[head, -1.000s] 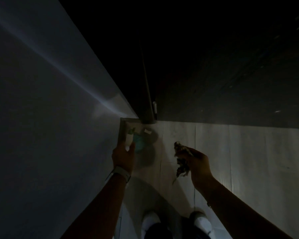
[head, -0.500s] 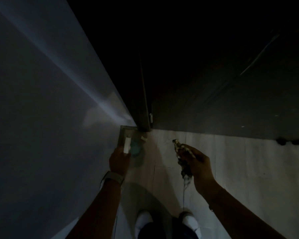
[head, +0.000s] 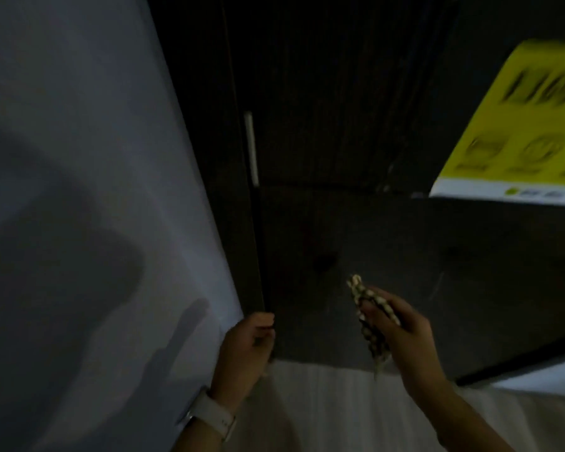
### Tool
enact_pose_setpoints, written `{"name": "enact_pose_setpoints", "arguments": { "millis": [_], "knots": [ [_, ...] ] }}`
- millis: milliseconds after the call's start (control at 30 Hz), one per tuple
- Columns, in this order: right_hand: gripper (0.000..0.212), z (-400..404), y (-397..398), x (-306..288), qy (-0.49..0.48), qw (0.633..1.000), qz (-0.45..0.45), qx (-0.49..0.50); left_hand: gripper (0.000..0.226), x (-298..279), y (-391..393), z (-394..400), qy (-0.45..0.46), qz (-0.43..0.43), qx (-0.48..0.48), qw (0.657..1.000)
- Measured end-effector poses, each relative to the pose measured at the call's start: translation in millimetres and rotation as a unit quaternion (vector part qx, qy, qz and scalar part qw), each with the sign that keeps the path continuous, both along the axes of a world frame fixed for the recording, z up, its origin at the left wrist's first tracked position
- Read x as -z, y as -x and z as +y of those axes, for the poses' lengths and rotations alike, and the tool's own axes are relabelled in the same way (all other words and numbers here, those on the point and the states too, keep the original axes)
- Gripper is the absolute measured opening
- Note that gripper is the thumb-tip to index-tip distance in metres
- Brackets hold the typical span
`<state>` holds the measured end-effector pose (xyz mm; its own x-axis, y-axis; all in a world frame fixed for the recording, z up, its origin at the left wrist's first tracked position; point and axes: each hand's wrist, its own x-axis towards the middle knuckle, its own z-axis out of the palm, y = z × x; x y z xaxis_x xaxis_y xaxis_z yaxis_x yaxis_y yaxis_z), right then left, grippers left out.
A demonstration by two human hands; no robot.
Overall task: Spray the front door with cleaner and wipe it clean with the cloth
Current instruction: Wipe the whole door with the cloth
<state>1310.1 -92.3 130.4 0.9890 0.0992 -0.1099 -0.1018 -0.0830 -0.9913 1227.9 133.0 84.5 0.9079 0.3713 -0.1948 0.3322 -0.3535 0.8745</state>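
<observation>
A: Any writing to read here?

B: Only on the yellow poster (head: 532,122), fixed high on the right of the dark front door (head: 356,243). Large black letters at the top, three round or square icons below, then a white strip with a small green mark. All blurred, so not possible to read a word or a brand.

A: And the cloth?

B: Held in the right hand (head: 402,334), grip clamped on the patterned cloth (head: 371,318). Bunched, light and dark spots, one end standing above the fingers, the other hanging below the palm. Raised in front of the lower door panel; touching the door or not, cannot tell.

A: The left hand?

B: Low at the door edge, left hand (head: 247,347), fingers curled together near the dark frame. Something inside the grip or nothing, cannot tell from this angle. White watch (head: 211,415) on the wrist.

A: The surroundings?

B: White wall (head: 79,158) on the left with soft shadows, a pale metal strip (head: 251,148) on the door edge, light floor (head: 323,409) at the bottom. Very dim light everywhere.
</observation>
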Motion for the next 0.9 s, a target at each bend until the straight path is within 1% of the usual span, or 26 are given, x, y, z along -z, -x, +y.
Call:
{"name": "enact_pose_setpoints", "arguments": {
  "millis": [67, 200, 300, 367, 433, 467, 567, 667, 733, 767, 833, 900],
  "knots": [
    [0.022, -6.1, -3.4, -56.8, -0.004, 0.998, -0.069, -0.003, 0.026, -52.0, -12.4, -4.2, -0.028, -0.056, 0.011, 0.998],
    [0.022, -14.3, -4.2, -154.2, -0.016, 0.984, -0.178, 0.004, 0.03, -151.4, -35.0, -12.1, -0.06, -0.15, 0.061, 0.985],
    [0.022, -19.2, -5.4, -218.6, -0.057, 0.967, -0.248, 0.027, 0.031, -223.1, -50.3, -18.0, -0.102, -0.237, 0.097, 0.961],
    [0.02, -25.1, -9.4, -258.4, -0.087, 0.956, -0.277, 0.043, 0.032, -269.3, -60.7, -20.0, -0.129, -0.286, 0.109, 0.943],
    [0.021, -32.1, -16.4, -293.8, -0.082, 0.942, -0.321, 0.055, 0.032, -313.9, -71.4, -20.3, -0.158, -0.331, 0.117, 0.923],
    [0.022, -35.6, -21.3, -309.0, -0.056, 0.932, -0.353, 0.063, 0.031, -333.8, -77.2, -19.8, -0.175, -0.352, 0.118, 0.912],
    [0.024, -44.4, -44.1, -347.0, 0.03, 0.887, -0.452, 0.09, 0.029, -385.9, -97.8, -18.8, -0.253, -0.413, 0.11, 0.868],
    [0.03, -46.4, -77.4, -372.9, 0.116, 0.826, -0.537, 0.123, 0.029, -426.3, -123.5, -13.7, -0.347, -0.483, 0.065, 0.802],
    [0.032, -44.9, -102.8, -382.8, 0.173, 0.783, -0.579, 0.149, 0.033, -447.4, -141.3, -4.8, -0.411, -0.511, 0.026, 0.754],
    [0.034, -42.6, -115.1, -385.7, 0.199, 0.762, -0.594, 0.166, 0.036, -455.5, -149.7, 2.0, -0.443, -0.517, 0.008, 0.733],
    [0.038, -34.5, -134.2, -388.8, 0.227, 0.73, -0.613, 0.2, 0.043, -468.0, -165.0, 17.8, -0.495, -0.513, -0.025, 0.701],
    [0.043, -22.1, -145.4, -387.4, 0.227, 0.717, -0.623, 0.217, 0.048, -479.6, -177.9, 33.0, -0.533, -0.502, -0.056, 0.679]
  ]
}}
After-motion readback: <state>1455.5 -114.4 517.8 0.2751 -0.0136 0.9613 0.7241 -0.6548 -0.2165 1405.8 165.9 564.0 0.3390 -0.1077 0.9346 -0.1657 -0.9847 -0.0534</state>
